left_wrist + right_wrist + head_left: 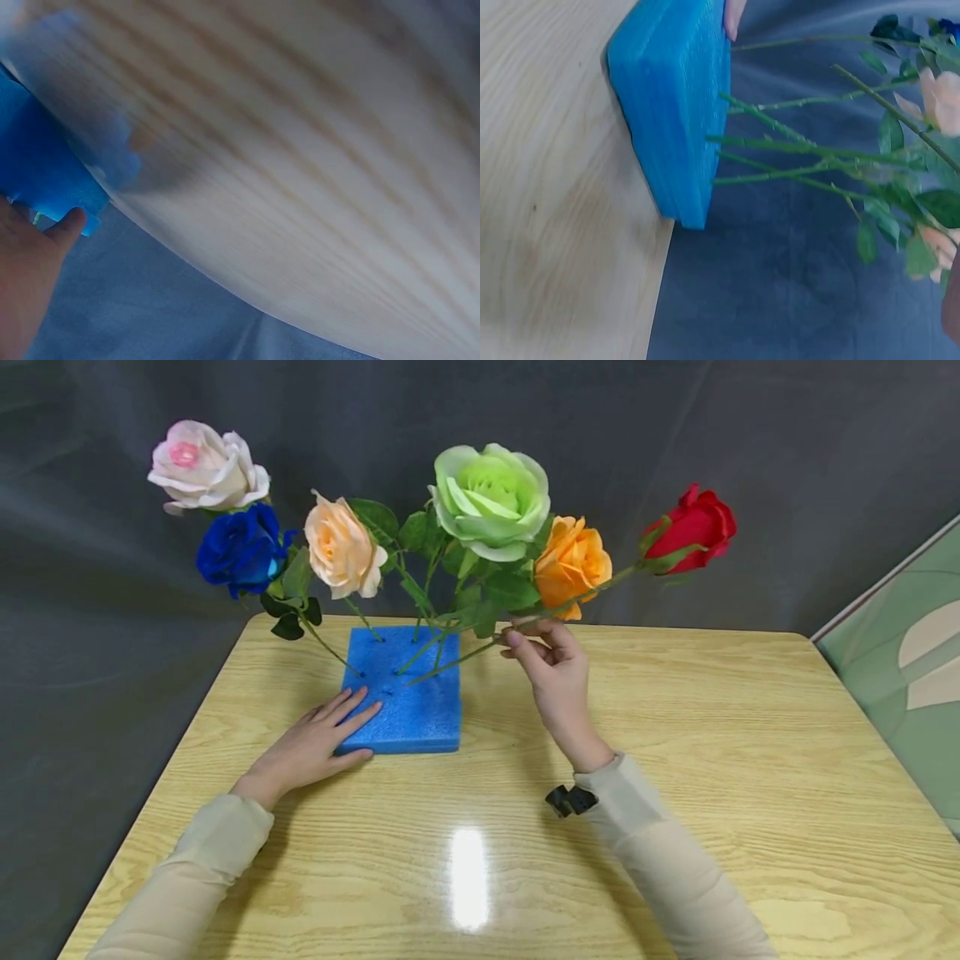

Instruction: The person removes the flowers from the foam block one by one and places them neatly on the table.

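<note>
My right hand (557, 681) pinches the green stem of a red artificial rose (693, 531) between thumb and fingers. The bloom points up to the right, and the bare stem slants down left over a blue foam block (420, 722). In the right wrist view the stem's free end (851, 79) stands apart from the foam (656, 97). My left hand (311, 747) rests on the block's front left corner with fingers straight. A blue rose (240, 550), a peach rose (341, 547), a green rose (491, 502) and an orange rose (572, 564) rise around the block.
A pale pink-white rose (210, 468) leans at the upper left. Several stems stand in the foam, their leaves crowding behind it. The wooden table (712, 735) extends to the right, with a dark cloth (750, 427) behind. A green patterned panel (915, 668) stands at far right.
</note>
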`<state>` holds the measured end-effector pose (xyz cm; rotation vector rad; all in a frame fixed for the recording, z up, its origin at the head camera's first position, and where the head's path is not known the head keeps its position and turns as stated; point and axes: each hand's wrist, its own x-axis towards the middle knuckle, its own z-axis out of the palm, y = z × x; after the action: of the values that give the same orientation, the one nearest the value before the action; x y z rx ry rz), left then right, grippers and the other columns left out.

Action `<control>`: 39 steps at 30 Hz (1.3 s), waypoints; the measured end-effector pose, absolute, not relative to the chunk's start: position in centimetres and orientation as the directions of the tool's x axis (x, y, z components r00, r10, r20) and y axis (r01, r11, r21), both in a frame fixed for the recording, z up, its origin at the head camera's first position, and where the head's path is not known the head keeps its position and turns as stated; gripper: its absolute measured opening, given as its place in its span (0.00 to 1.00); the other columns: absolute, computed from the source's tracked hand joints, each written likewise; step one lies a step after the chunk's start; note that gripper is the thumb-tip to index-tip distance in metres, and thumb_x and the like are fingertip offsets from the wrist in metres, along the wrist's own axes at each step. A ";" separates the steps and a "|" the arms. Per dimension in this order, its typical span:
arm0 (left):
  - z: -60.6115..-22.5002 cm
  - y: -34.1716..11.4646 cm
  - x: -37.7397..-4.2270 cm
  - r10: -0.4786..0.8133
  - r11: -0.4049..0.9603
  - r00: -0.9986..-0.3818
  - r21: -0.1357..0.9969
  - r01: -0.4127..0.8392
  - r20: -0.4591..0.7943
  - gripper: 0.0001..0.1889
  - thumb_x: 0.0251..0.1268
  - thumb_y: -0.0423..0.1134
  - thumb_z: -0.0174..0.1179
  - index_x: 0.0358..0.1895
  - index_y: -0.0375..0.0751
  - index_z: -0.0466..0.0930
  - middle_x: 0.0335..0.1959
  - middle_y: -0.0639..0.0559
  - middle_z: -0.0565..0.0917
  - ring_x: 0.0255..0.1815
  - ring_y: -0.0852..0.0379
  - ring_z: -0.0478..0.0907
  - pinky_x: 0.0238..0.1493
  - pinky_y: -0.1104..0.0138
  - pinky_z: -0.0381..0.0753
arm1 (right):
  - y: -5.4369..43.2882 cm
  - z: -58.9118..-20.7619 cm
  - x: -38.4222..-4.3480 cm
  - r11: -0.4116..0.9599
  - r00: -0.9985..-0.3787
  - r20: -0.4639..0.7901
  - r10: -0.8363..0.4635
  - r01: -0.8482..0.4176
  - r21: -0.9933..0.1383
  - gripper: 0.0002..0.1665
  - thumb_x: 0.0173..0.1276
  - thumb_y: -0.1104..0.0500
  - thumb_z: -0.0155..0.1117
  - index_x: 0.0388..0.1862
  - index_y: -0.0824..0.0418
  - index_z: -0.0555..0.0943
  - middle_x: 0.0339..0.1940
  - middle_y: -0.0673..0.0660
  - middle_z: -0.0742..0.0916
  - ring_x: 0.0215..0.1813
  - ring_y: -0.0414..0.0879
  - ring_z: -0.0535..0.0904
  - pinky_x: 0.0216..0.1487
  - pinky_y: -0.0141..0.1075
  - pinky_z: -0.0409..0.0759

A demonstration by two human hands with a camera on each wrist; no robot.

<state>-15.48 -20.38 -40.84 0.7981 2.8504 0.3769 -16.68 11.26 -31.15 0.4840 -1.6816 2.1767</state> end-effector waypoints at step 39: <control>-40.8 -20.2 -15.5 0.528 0.827 -0.845 0.282 0.487 -0.088 0.38 0.69 0.56 0.53 0.77 0.52 0.49 0.79 0.42 0.47 0.79 0.38 0.43 0.72 0.41 0.54 | 25.3 -32.4 -17.9 -0.293 -0.885 0.205 0.418 -0.345 -0.892 0.03 0.65 0.71 0.59 0.36 0.67 0.79 0.26 0.55 0.84 0.27 0.41 0.84 0.31 0.27 0.84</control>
<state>-15.54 -20.24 -40.78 0.7963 2.8461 0.3747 -17.94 25.34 -32.40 -0.0925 -1.4944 2.2014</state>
